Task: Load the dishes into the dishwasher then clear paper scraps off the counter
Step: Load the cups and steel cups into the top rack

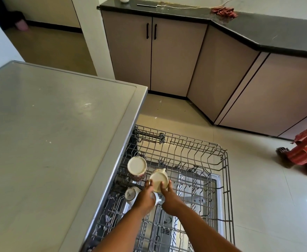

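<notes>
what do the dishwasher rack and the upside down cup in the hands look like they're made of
The rack looks like thin metal wire with a dull grey coating, possibly plastic: it is an open grid of bent rods and upright tines with no bright shine. The cup is probably glazed ceramic: its cream base is smooth with a slight gloss, and its side has a printed pattern.

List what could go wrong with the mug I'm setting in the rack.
1. The mug is pinched only at its edge by the left hand and right hand; it could slip onto the rack.
2. Neighbours crowd it: the patterned mug alongside and a white mug under the left hand could get knocked.
3. The tilted mug may roll.
</notes>
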Available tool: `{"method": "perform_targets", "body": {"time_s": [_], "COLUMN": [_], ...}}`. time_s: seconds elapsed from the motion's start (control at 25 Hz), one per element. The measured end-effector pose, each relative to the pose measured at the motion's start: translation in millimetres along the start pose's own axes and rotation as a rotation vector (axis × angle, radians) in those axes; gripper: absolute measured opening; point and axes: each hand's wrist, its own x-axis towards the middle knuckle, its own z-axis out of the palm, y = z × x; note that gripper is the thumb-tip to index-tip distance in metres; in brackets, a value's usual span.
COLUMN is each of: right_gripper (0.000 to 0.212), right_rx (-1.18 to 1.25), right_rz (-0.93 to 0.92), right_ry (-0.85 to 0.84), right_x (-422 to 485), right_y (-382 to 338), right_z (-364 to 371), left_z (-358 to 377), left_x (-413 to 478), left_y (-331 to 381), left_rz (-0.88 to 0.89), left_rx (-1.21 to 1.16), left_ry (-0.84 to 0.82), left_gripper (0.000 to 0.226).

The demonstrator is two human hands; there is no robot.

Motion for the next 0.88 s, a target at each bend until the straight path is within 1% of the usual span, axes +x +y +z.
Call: {"method": "perform_targets", "body": {"time_s": [0.08, 0.16, 0.2, 0.24, 0.28, 0.32, 0.4, 0.44, 0.48, 0.56, 0.64, 0.76, 0.88], "right_gripper": [0.083, 0.083, 0.084, 0.086, 0.087, 0.087, 0.082, 0.080, 0.077, 0.072, 0.067, 0.061, 0.059], "right_rx": [0.137, 0.403, 0.554, 0.704, 0.849, 0.970, 1.092, 1.094, 1.074, 1.021, 0.975, 0.900, 0.821], "right_rz": [-0.001, -0.007, -0.014, -0.012, 0.008, 0.038, 0.125, 0.167, 0.197, 0.204, 0.187, 0.173, 0.161], "right_ry": [0.020, 0.098, 0.155, 0.209, 0.251, 0.282, 0.300, 0.299, 0.304, 0.322, 0.332, 0.341, 0.311], "right_x": [2, 3, 4, 6, 9, 12, 19, 21, 22, 20, 16, 13, 18], "right_y": [1, 1, 1, 1, 0, -2, -8, -11, -13, -14, -15, -19, -23], "right_z": [1, 3, 3, 4, 5, 6, 7, 6, 3, -4, -14, -21, -24], "left_z": [2, 1, 1, 4, 6, 6, 4, 4, 3, 0, -4, -7, -11], "left_x": [4, 9, 12, 17, 19, 19, 16, 16, 14, 12, 8, -1, -3], "left_y": [-1, -3, -2, -3, -2, 2, 11, 15, 18, 20, 23, 30, 33], "left_rz": [-0.006, -0.032, -0.053, -0.066, -0.078, -0.080, -0.129, -0.151, -0.157, -0.135, -0.087, -0.048, -0.077], "left_rx": [-0.009, -0.096, -0.148, -0.207, -0.267, -0.282, -0.438, -0.530, -0.566, -0.515, -0.484, -0.504, -0.564], "left_ry": [0.037, 0.052, 0.046, 0.045, 0.053, 0.087, 0.102, 0.095, 0.082, 0.088, 0.101, 0.120, 0.112], "left_gripper": [0.065, 0.067, 0.064, 0.056, 0.042, 0.032, 0.032, 0.035, 0.040, 0.057, 0.066, 0.069, 0.067]}}
